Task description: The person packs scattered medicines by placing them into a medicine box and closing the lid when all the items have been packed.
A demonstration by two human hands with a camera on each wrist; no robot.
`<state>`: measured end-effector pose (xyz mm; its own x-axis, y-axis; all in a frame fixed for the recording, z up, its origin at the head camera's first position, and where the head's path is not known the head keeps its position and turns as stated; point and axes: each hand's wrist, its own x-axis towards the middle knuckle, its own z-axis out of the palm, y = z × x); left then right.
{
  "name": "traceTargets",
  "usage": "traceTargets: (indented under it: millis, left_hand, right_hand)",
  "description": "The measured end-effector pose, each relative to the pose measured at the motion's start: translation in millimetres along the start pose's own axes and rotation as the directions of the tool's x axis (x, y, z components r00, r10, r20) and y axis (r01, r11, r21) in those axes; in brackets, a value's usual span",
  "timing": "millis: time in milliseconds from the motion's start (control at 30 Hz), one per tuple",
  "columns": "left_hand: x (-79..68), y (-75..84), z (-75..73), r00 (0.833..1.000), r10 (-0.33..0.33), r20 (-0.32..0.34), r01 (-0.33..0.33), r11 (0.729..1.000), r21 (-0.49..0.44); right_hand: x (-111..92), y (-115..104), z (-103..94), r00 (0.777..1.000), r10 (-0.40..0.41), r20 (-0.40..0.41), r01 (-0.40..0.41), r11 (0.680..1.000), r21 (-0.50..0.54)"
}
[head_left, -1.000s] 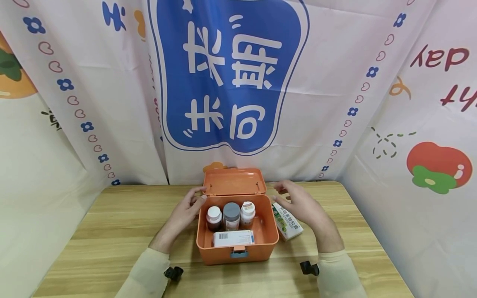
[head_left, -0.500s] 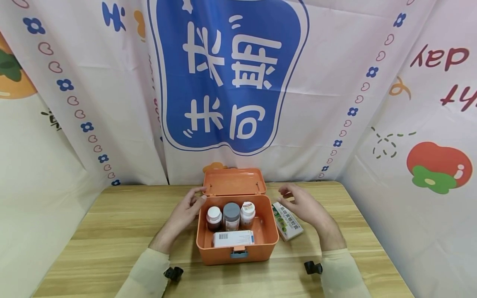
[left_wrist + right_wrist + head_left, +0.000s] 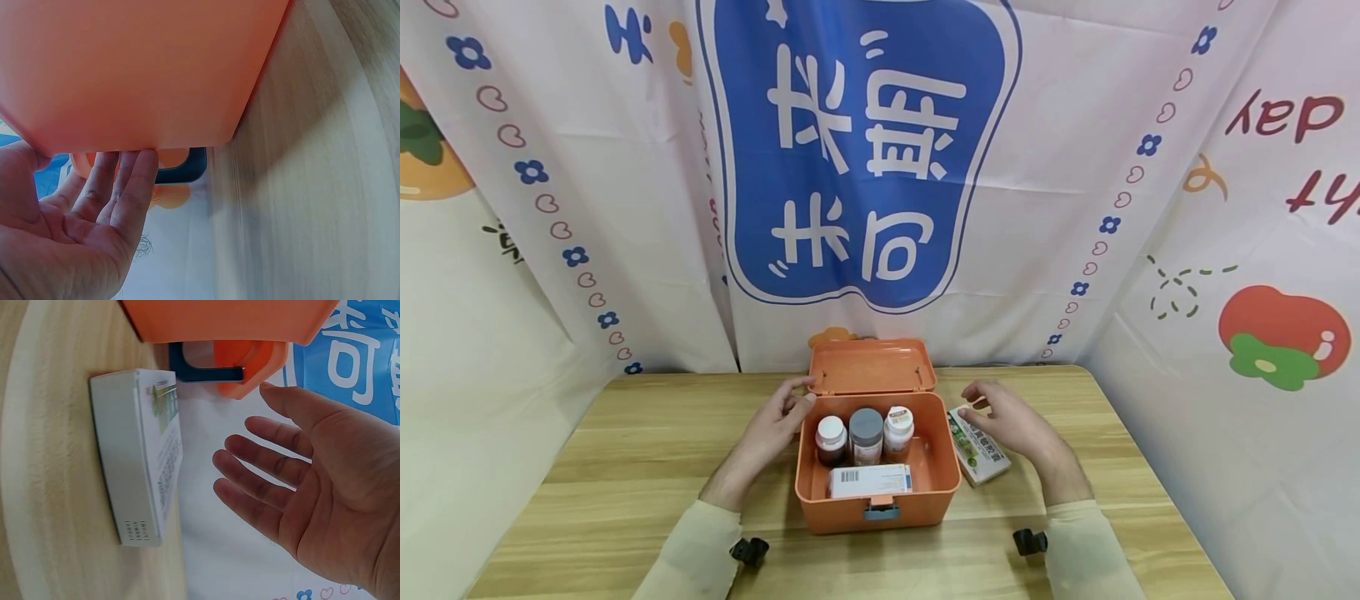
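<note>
An orange lidded box (image 3: 917,510) stands in the middle of the table, its lid (image 3: 874,367) folded back. Inside are a brown bottle with a white cap (image 3: 831,430), a jar with a grey lid (image 3: 867,427), a white bottle (image 3: 898,432) and a white carton (image 3: 872,480). My left hand (image 3: 81,231) touches the box's back left corner, fairly straight fingers reaching behind it. To the right of the box lies a white and green medicine carton (image 3: 134,456). Above its far end hovers my right hand (image 3: 1009,423), fingers loosely bent, holding nothing.
Wooden tabletop (image 3: 647,467) extends around the box on both sides. Printed white curtains (image 3: 1060,167) hang behind and at the sides. A dark handle (image 3: 209,374) sticks out at the back of the box. Black wrist mounts (image 3: 1030,542) sit by both sleeves.
My right hand has drawn slightly rightward, away from the orange box, then lowered a little over the carton. The left hand and the boxes have stayed in place.
</note>
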<state>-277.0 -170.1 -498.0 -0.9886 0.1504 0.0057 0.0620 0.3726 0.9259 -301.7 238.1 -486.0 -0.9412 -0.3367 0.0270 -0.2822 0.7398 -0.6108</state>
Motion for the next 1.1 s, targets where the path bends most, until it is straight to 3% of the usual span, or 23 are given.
traceTargets:
  millis: [567, 1100]
  left_hand:
    - [1.7, -0.4, -0.1, 1.000, -0.020, 0.001, 0.020, 0.999, 0.028]
    - [-0.6, -0.2, 0.5, 1.000, -0.012, 0.008, 0.013, 0.999, -0.040]
  right_hand:
    - [1, 10, 12.8, 0.998, 0.049, 0.031, -0.046, 0.992, -0.117]
    - [2, 8, 27.6, 0.995, 0.081, 0.062, -0.066, 0.977, -0.202]
